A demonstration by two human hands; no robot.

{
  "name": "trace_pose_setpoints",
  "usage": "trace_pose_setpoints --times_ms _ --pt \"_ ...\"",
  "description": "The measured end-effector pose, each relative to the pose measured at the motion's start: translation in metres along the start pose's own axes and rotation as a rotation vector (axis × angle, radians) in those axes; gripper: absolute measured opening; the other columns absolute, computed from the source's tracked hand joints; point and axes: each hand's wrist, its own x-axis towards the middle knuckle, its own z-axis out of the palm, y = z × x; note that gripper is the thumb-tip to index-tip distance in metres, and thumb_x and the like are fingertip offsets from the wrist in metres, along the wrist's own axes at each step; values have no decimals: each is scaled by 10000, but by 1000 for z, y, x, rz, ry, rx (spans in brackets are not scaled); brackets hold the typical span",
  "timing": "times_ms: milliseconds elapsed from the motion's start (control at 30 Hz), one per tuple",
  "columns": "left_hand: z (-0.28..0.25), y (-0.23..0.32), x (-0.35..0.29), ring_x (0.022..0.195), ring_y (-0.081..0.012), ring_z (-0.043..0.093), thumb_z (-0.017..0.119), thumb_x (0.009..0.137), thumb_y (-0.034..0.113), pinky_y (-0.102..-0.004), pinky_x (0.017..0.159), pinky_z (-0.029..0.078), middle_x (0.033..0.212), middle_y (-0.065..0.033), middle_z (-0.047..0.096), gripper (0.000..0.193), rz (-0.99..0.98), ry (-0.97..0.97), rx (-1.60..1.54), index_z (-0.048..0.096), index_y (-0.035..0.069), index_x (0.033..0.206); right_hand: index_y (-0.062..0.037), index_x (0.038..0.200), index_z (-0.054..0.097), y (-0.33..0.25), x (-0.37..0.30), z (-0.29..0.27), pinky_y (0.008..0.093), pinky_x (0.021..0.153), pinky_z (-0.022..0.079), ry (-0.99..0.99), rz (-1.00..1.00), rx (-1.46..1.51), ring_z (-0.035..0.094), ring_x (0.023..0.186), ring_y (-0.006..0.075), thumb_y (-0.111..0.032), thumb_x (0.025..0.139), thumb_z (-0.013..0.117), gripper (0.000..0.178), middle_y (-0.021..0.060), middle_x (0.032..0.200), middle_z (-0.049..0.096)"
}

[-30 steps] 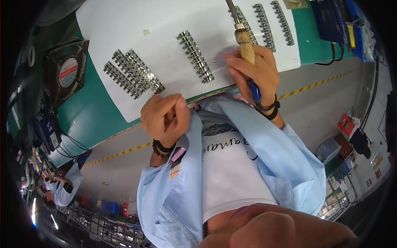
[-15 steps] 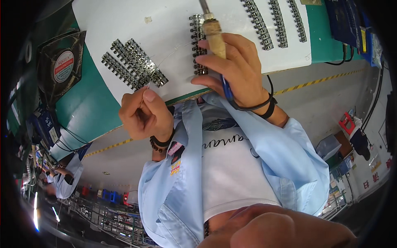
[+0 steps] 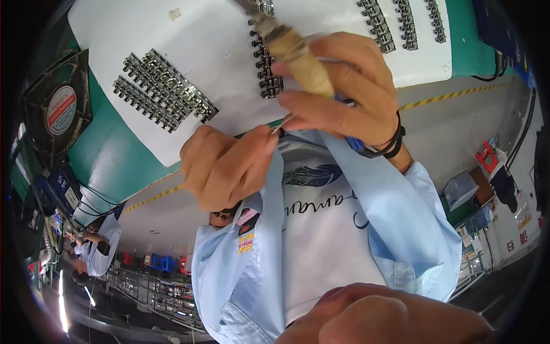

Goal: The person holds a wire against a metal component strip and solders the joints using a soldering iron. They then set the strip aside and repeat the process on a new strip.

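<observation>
My right hand (image 3: pixel 358 94) is closed around the tan handle of a soldering iron (image 3: pixel 303 66). The iron's metal shaft points up and left and is smeared by motion. Between thumb and forefinger, my left hand (image 3: pixel 229 166) pinches a thin wire (image 3: pixel 278 128), probably solder. The wire's upper end reaches the right thumb; whether that thumb grips it I cannot tell. Beyond the hands, one strip of small shiny metal parts (image 3: pixel 264 71) lies on a white sheet (image 3: pixel 212 46), partly behind the iron. Several similar strips (image 3: pixel 163 89) lie side by side to the left.
Several more metal strips (image 3: pixel 405 26) lie at the far right of the sheet. A square dark fan (image 3: pixel 57 109) stands at the left on the green table (image 3: pixel 100 152). A blue box (image 3: pixel 60 186) with cables sits near the left edge. Another person (image 3: pixel 103 246) is at the lower left.
My left hand has moved right with the wire, away from the left strips and up to the right hand. The soldering iron has tilted further left. The whole view has shifted slightly.
</observation>
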Motion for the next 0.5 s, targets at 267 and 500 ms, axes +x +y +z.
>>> trace_pose_setpoints --times_ms 267,500 --pt "2 1 8 501 -124 372 788 770 3 -266 467 283 620 -64 581 180 -62 -66 -149 638 -16 868 -81 886 749 4 -4 -2 383 757 540 -19 -79 52 630 909 264 -203 607 784 307 92 892 727" --pt "7 -6 6 502 -119 374 791 773 58 -274 475 261 577 -18 512 172 -217 417 -237 641 3 839 2 985 686 19 0 -15 413 754 552 28 -97 88 686 788 291 -137 782 729 250 158 859 715"
